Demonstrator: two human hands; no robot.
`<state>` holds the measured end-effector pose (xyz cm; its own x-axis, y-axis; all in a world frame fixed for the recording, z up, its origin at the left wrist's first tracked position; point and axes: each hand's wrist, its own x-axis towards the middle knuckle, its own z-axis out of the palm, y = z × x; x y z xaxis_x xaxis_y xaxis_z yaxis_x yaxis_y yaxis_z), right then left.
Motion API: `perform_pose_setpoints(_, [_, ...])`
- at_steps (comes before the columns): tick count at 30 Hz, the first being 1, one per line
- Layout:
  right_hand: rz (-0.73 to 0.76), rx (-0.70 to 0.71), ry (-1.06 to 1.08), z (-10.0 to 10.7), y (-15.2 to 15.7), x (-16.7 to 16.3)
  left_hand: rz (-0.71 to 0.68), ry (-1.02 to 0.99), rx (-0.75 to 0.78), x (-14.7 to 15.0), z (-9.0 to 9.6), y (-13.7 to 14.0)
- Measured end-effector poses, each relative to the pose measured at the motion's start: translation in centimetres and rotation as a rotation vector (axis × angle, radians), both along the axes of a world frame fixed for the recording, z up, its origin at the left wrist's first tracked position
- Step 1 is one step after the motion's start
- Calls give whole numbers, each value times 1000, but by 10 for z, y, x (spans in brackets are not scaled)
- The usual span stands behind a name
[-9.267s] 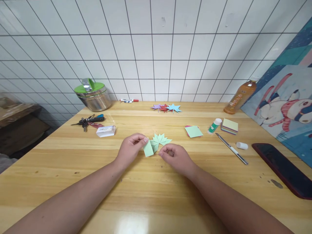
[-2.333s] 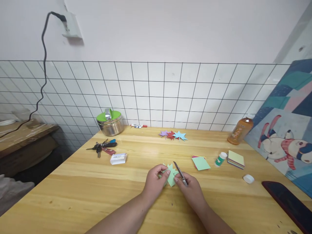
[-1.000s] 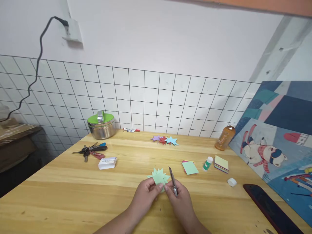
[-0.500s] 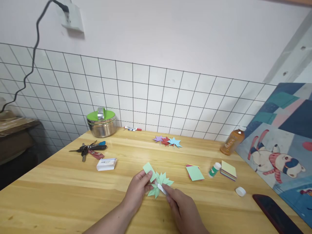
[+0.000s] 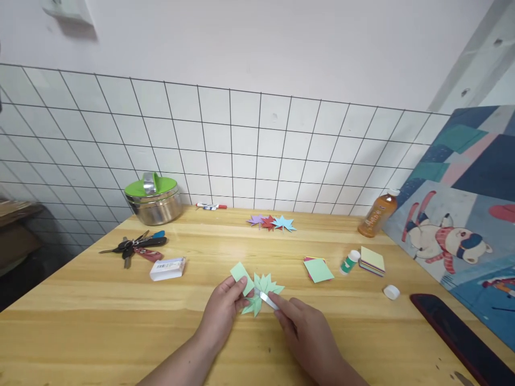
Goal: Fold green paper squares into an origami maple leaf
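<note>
My left hand (image 5: 225, 303) pinches a light green square of paper (image 5: 242, 277) between thumb and fingers. My right hand (image 5: 303, 324) is closed round a slim, shiny blade-like tool (image 5: 269, 301), its index finger stretched along it. The tool's tip points at the paper's lower corner, by my left fingertips; whether it touches the paper I cannot make out. Behind the tool and between both hands lies a light green folded paper maple leaf (image 5: 266, 284), partly covered by my left fingers and the tool.
Purple, red and blue paper leaves (image 5: 284, 223) lie near the wall. To the right are paper squares (image 5: 318, 270), a glue stick (image 5: 350, 262), its cap (image 5: 391, 292), a paper stack (image 5: 372, 260), a bottle (image 5: 377, 214) and a phone (image 5: 450, 335). Leftward: a box (image 5: 168, 269), keys (image 5: 132, 246), a pot (image 5: 155, 206).
The view has shifted, so the table objects appear slightly further left and higher. Both hands keep their holds, and the tool has turned a little, its shiny side showing more.
</note>
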<state>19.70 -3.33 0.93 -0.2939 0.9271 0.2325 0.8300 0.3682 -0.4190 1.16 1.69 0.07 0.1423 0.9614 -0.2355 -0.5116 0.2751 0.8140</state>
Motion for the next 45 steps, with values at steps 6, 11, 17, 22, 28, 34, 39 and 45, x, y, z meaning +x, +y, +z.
perform_pose_setpoints(6, [15,35,-8,-2,0,1,-17,32,42,1,-5,-1])
perform_pose_setpoints(11, [7,79,-51,0,-2,3,2,50,29,1,0,-3])
perform_pose_setpoints(17, [-23,130,-99,-1,-2,4,14,71,43,1,1,-2])
perform_pose_setpoints(22, [-21,156,-117,-2,-1,4,13,77,31,1,0,-3])
perform_pose_setpoints(28, [-11,178,-110,-1,-2,3,-19,119,100,2,3,-5])
perform_pose_setpoints(34, [-24,176,-114,1,-2,2,-34,173,127,1,2,-6])
perform_pose_setpoints(39, [-24,163,-98,3,-3,1,-75,254,181,3,4,-8])
perform_pose_setpoints(45, [-16,184,-74,1,-4,1,-74,305,204,4,7,-8])
